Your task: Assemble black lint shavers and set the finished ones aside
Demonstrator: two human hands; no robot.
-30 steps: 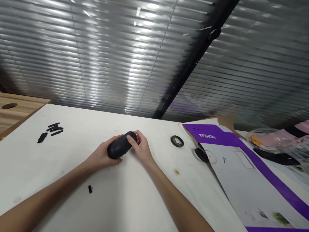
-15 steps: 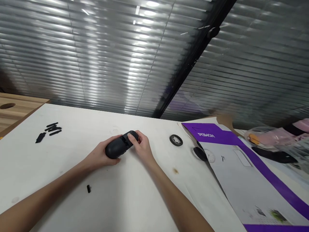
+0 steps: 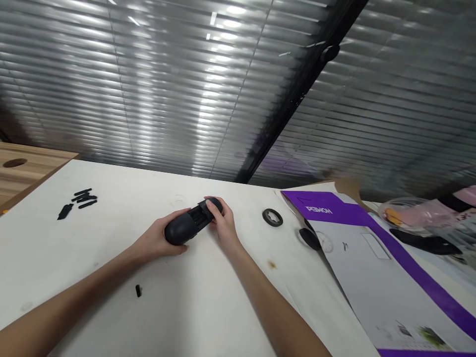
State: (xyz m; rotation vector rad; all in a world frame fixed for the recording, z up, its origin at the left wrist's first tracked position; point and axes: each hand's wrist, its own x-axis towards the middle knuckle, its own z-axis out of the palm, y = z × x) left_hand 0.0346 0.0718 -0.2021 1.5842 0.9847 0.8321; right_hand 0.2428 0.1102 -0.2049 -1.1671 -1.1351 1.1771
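A black capsule-shaped case (image 3: 181,228) is held just above the white table, tilted up to the right. My left hand (image 3: 158,239) wraps round its lower left end, thumb underneath. On the upper right end, my right hand (image 3: 226,223) grips a rounded black end piece (image 3: 212,202), its thumb pressed on top. Between the two ends, a gap shows dark slots or ribs inside; their exact form is too small to tell. A small black cylindrical piece (image 3: 138,290) lies on the table below my left forearm.
Several thin black strips (image 3: 85,197) and a thicker black piece (image 3: 65,211) lie at the left. To the right are a black ring (image 3: 272,217), a round black part (image 3: 310,239) and a purple-and-white printed sheet (image 3: 357,267). Metal blinds (image 3: 159,89) stand behind the table.
My right hand has drawn the end piece up and to the right, so the gap in the case is wider and shows more of the inside. My left hand stays wrapped round its end.
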